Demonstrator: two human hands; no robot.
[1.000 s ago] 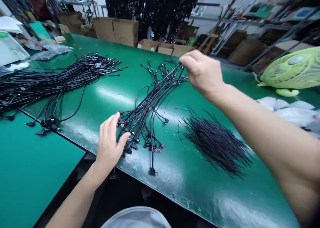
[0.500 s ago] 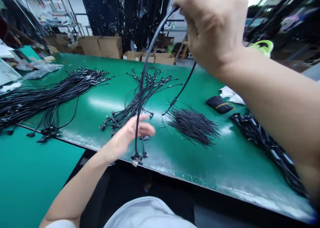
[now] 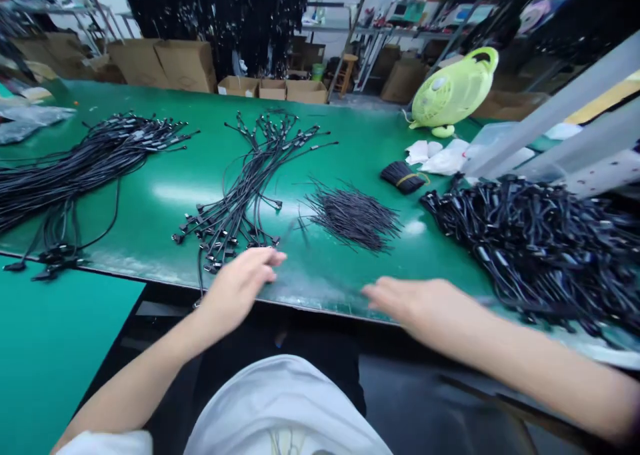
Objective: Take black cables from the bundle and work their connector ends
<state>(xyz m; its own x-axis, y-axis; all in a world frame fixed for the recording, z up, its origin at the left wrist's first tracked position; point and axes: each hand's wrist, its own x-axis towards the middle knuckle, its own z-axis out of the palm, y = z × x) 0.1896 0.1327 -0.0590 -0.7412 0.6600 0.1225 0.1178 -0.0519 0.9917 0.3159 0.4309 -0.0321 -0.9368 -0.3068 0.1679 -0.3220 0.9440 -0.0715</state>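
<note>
My left hand (image 3: 244, 283) is at the table's front edge, fingers curled together, beside the plug ends of a spread bunch of black cables (image 3: 260, 165). What it holds, if anything, is blurred. To the right, my right hand (image 3: 407, 300) is low over the front edge, its fingers pressed together and smeared by motion. A faint dark streak runs near its fingertips, too blurred to name. Beyond and between the hands lies a loose pile of thin black ties (image 3: 356, 216). Behind it sits a bundle of black ties (image 3: 401, 176) bound with a yellow band.
A large heap of coiled black cables (image 3: 545, 242) fills the right side of the green table (image 3: 165, 242). More long cables (image 3: 85, 162) lie at left. A yellow-green fan (image 3: 453, 92) and white papers (image 3: 445, 156) stand behind. Grey posts (image 3: 555, 102) slant across the right.
My right hand has come down from high up, where it held a cable aloft, to the table's front edge. The raised cable no longer shows clearly. My view has turned right.
</note>
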